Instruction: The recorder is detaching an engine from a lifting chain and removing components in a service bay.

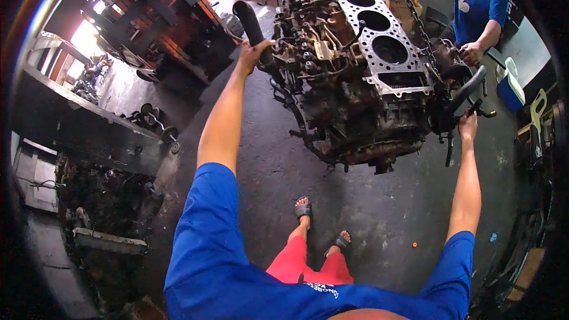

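Observation:
A large, greasy engine block stands in front of me, its bare metal top face showing a row of round cylinder bores. At the block's left side, my left hand is closed around the lower part of a thick black pipe that sticks up. On the opposite side, my right hand grips a dark pipe end beside a bent black hose. Both arms are stretched forward. A metal chain runs along the block's right edge.
A co-worker in a blue shirt stands at the far right, one hand by the engine. A blue-and-white container and a pale chair-like frame lie right. Dark machinery and loose metal parts fill the left.

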Demonstrator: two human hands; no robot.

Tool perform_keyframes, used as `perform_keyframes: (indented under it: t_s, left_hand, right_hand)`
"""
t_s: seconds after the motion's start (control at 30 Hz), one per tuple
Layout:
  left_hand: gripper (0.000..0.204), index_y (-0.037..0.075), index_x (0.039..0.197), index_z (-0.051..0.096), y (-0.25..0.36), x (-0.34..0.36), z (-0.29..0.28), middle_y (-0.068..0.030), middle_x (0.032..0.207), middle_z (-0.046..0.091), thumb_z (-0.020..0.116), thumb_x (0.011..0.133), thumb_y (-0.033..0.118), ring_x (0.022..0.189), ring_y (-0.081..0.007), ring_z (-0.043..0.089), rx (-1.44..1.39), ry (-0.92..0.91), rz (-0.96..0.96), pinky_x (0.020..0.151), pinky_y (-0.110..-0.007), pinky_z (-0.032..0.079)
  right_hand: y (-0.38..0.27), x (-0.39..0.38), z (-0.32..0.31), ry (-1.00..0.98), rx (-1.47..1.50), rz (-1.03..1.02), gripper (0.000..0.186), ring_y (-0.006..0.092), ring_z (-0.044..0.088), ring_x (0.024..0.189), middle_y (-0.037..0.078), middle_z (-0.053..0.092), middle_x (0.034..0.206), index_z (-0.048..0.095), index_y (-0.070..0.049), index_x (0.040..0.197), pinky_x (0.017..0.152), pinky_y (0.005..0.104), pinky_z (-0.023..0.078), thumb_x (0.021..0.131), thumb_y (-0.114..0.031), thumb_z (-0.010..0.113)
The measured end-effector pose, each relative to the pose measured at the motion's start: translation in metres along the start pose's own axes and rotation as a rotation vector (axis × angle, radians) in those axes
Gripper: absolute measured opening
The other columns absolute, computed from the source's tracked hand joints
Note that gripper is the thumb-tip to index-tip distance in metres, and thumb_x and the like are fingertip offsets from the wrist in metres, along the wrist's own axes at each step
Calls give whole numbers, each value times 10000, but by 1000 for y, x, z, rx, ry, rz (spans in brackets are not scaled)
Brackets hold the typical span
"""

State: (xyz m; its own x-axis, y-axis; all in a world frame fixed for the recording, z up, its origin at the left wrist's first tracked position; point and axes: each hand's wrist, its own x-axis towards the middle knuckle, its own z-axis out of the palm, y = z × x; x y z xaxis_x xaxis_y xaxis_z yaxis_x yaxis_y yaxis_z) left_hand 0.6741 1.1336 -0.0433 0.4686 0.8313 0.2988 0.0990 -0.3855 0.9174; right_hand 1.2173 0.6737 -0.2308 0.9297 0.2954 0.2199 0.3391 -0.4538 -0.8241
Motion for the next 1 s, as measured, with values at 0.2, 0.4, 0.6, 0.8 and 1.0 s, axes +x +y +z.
perform_keyframes:
  t_s: [0.2,0.4,0.6,0.8,1.0]
  left_hand:
    - [254,199,1002,696,18,19,16,-32,864,714,529,849,85,780,-153,666,564,63,382,667,-293,483]
    - [143,163,876,656,27,-19,31,-106,737,659,542,800,123,647,-247,649,741,227,618,576,-339,487]
    - [151,106,824,661,31,-54,49,-87,788,680,515,811,74,704,-251,666,1025,289,695,609,-360,500]
    - [116,84,740,640,8,-85,47,-111,701,651,559,787,152,617,-213,635,791,341,541,590,-333,471]
    - [129,60,664,632,-17,-127,84,-93,633,634,587,748,146,535,-202,581,722,466,541,540,-326,441]
  right_hand:
    - [16,73,-22,78,-314,-285,389,481,536,1061,300,588,1099,514,41,1126,885,507,427,923,-292,501]
    - [27,66,-2,1,-421,-182,527,386,509,1195,223,522,1295,474,-1,1285,962,480,428,865,-311,547]
    - [23,75,7,68,-339,-196,311,399,580,1089,152,612,1180,533,-82,1133,889,499,470,862,-229,488]
    - [12,86,25,-154,-346,-103,450,425,567,1110,164,560,1281,455,-128,1302,921,510,456,870,-253,474]
    - [22,102,35,-96,-320,-275,497,437,586,1056,200,599,1194,486,-98,1235,866,535,468,904,-468,476]
